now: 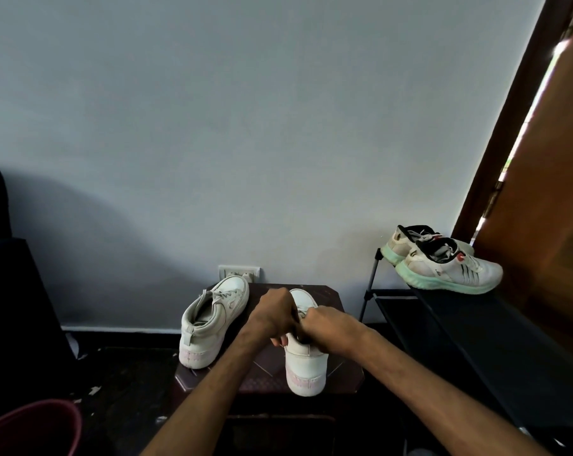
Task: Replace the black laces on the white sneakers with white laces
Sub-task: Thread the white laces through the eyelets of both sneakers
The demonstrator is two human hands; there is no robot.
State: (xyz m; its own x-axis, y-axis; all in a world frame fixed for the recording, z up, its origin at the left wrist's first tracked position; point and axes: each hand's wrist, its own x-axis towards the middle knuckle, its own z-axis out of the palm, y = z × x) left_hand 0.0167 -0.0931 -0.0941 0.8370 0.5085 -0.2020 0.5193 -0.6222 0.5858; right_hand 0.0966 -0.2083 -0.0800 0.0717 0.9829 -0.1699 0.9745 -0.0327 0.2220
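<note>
Two white sneakers stand on a dark brown stool (339, 304), heels toward me. The left sneaker (212, 320) shows light laces threaded over its tongue. Over the right sneaker (306, 360) both of my hands meet at its lacing area. My left hand (273, 315) is curled with fingers down at the shoe's left side. My right hand (328, 327) is curled against it, fingers tucked at the shoe's opening. A bit of pale lace (301, 312) shows between the hands. What the fingers hold is hidden.
A black shoe rack (476, 327) stands at the right with a pair of white sneakers with mint soles (443, 261) on top. Behind it is a brown door (548, 192). A wall socket (239, 273) sits behind the stool. A maroon bucket (38, 426) is at lower left.
</note>
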